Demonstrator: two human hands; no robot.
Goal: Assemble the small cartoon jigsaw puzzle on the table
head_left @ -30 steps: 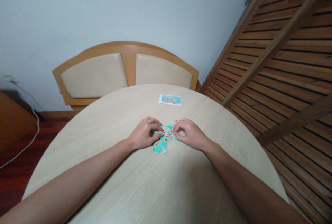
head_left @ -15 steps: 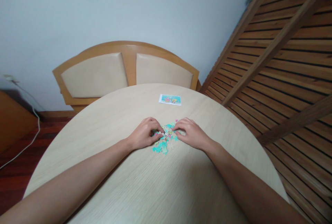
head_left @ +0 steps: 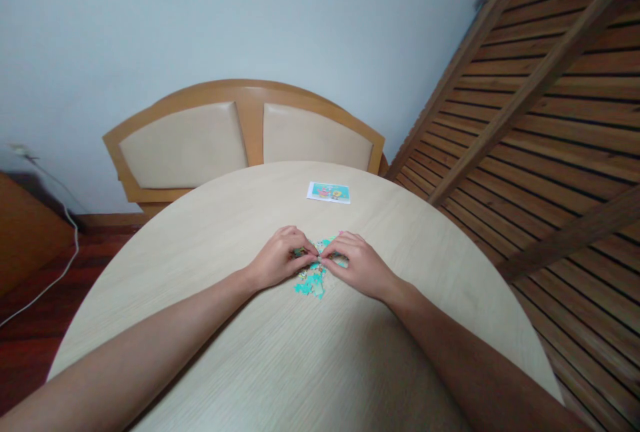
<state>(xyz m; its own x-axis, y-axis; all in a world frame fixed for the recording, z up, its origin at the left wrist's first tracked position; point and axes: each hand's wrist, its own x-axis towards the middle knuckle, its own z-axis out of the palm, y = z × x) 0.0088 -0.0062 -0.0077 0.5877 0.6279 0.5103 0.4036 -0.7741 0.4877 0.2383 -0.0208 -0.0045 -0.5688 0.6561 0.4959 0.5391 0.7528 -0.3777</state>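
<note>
Head cam: left hand (head_left: pixel 275 264) & right hand (head_left: pixel 361 265) grips pinch puzzle pieces (head_left: pixel 312 283) btwn them.

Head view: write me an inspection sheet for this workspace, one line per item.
Surface: round table, pale wood grain.
Things in hand: small heap of turquoise puzzle pieces between the two hands.
Clutter: small picture card lying flat farther back on the table.
Hands: left hand and right hand curled over the heap, fingertips meeting; a grip on a piece cannot be told.
Cables: white cable on the floor at left.
Surroundings: padded chair backs behind the table; slatted wooden frame at right.
</note>
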